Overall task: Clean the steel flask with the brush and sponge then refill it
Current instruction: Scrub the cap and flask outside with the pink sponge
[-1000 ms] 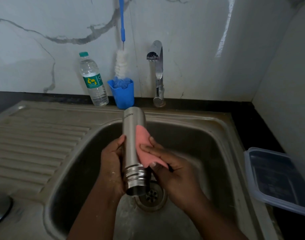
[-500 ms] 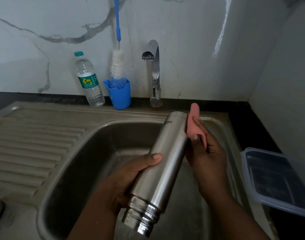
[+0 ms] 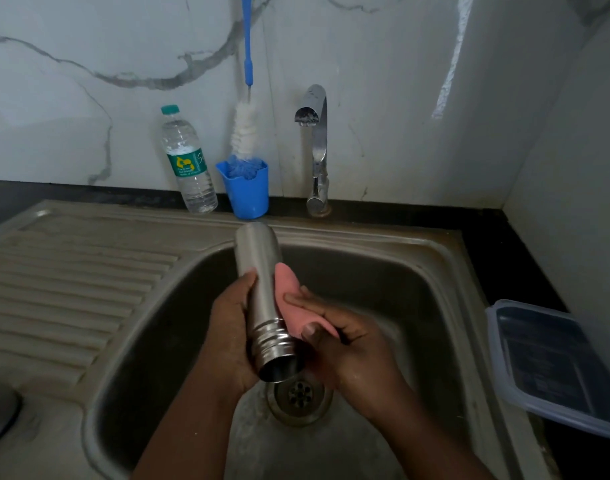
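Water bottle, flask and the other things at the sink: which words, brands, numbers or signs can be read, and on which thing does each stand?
water bottle: green label with a yellow logo; its words are too small to read.
steel flask: no text shows in this view.
plastic container: no readable text.

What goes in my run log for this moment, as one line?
stage: sponging outside | left hand: holds flask | right hand: presses sponge | brush: in cup

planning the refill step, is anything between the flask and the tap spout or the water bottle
Nothing visible blocks it. The flask, held over the sink by the left hand while the right hand presses the pink sponge on it, has open space up to the tap spout and water bottle.
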Tool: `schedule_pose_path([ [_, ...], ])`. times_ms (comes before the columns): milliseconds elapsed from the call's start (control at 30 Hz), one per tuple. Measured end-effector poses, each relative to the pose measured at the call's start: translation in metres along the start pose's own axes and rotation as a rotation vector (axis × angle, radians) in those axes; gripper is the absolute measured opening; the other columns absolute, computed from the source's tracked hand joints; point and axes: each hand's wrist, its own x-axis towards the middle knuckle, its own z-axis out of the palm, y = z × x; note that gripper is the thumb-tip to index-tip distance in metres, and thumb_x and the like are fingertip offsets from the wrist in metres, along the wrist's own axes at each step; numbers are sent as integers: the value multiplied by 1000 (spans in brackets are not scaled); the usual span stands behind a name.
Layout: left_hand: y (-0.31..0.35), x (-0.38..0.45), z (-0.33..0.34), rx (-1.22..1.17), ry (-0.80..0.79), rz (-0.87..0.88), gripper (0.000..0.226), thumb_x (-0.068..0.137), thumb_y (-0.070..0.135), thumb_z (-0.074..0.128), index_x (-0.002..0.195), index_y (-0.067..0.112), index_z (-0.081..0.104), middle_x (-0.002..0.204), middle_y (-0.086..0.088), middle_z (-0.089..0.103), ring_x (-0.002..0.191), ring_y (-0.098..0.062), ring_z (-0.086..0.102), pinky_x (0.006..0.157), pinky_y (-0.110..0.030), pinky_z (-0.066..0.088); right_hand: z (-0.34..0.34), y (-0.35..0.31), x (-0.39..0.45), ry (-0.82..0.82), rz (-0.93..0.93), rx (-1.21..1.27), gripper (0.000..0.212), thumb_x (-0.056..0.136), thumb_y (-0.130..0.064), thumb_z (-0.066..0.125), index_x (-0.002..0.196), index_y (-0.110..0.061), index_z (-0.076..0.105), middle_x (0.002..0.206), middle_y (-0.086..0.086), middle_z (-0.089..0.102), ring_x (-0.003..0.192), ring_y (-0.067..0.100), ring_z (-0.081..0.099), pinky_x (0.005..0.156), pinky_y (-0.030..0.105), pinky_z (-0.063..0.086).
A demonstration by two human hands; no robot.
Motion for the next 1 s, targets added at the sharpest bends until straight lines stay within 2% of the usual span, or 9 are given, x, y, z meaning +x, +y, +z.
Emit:
schedule_pose_path([
  [100,-3,5,-1,43,-76,-17,67,75,36,75,132,5,57,108,-19,71,83,-31,72,72,-46,62,1,4,0,69,-5,-55,55,93,0,55,93,-53,70,124,-27,59,121,-16,46,109,15,35],
  [200,-4,3,-1,189,-140,-56,61,73,27,74,127,3,59,96,-19,71,72,-29,69,67,-39,60,-2,5,2,169,-64,-83,52,92,1,56,96,-48,71,125,-30,59,125,-12,46,109,17,36],
  [333,-7,-1,-5,379,-249,-154,50,61,19,85,102,-6,72,88,-24,68,68,-31,67,58,-37,60,-20,4,8,328,-71,-29,48,95,-13,55,100,-59,67,142,-18,50,125,5,53,96,36,53],
  [467,-5,-1,-8,444,-292,-211,70,34,28,95,93,-4,77,97,-29,65,82,-37,65,69,-40,57,-35,3,14,398,-113,-10,48,96,-16,54,109,-61,62,143,-21,47,133,10,46,106,50,44],
  [600,-4,-1,-1,368,-202,-117,65,55,25,80,110,-6,65,88,-25,64,65,-30,64,56,-33,56,-24,3,9,211,-16,-8,44,92,-10,59,104,-51,68,142,-21,48,118,-8,53,98,31,51],
  [700,1,0,-2,160,-98,-5,56,73,34,70,117,1,59,80,-18,70,56,-27,67,50,-33,58,-7,0,2,13,-84,-20,34,82,-11,67,104,-37,71,135,-9,58,123,-10,48,101,11,40],
  [833,11,8,-15,73,5,70,70,71,45,76,127,5,60,101,-21,73,74,-32,72,63,-44,60,-1,3,-2,-80,-122,2,35,75,-24,65,105,-40,72,121,-19,65,128,0,49,109,21,37],
  [933,8,7,-10,117,-33,61,59,78,37,67,127,5,62,113,-22,71,88,-34,71,78,-44,59,-4,8,1,52,-101,-26,40,85,-8,62,102,-44,71,126,-18,63,126,-4,50,111,32,39],
  [1000,-1,4,-3,130,-73,26,55,78,36,64,123,4,65,102,-20,72,80,-32,69,76,-40,56,-8,8,4,169,-72,-40,52,92,-4,59,102,-54,68,130,-28,57,126,-4,49,111,40,40],
])
